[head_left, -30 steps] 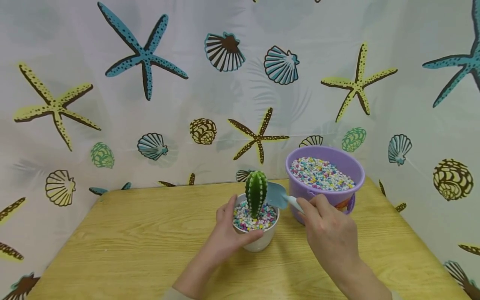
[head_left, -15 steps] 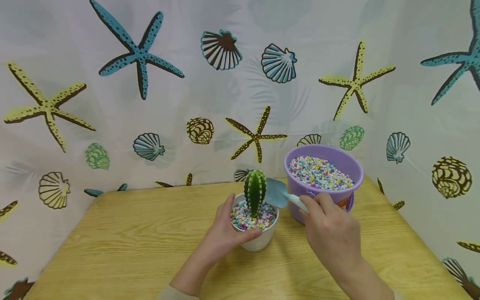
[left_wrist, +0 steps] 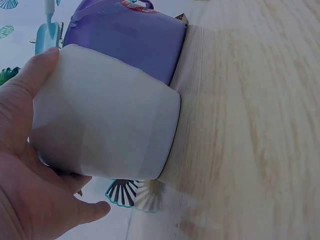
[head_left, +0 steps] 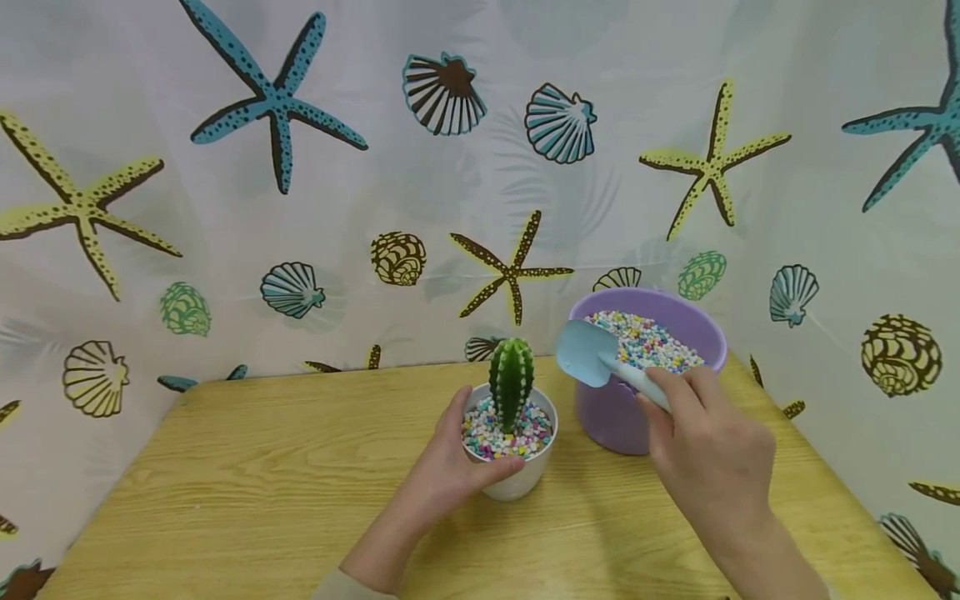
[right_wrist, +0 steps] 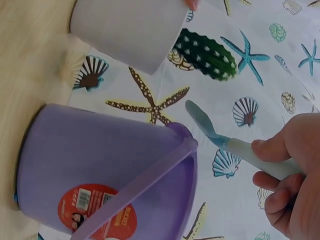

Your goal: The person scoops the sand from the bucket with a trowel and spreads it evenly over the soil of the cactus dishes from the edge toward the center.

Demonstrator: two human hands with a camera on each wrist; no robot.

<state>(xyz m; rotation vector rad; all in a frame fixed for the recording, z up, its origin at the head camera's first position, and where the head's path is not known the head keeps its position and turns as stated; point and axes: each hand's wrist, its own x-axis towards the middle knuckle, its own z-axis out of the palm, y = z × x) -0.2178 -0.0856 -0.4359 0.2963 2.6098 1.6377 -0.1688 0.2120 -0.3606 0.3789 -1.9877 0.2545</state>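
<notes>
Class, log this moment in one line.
left hand: grips pot | right hand: holds shovel | shovel: above table, near bucket | cactus: upright in pot

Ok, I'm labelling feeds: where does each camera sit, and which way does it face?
Head: on the head, facing forward and down at pot, cactus and bucket; left hand, right hand, forearms show.
Left wrist: worn there, facing the pot's side; left hand shows.
Right wrist: worn there, facing bucket and pot; right hand and left fingertip show.
Shared: both wrist views show pot, bucket, scoop.

White pot (head_left: 517, 482); in it, multicoloured pebbles (head_left: 491, 440) and a white-dotted green cactus (head_left: 512, 383); right of it, pale-blue shovel (head_left: 587, 353), purple bucket (head_left: 611, 427); behind it, starfish-patterned white cloth (head_left: 465, 187).
</notes>
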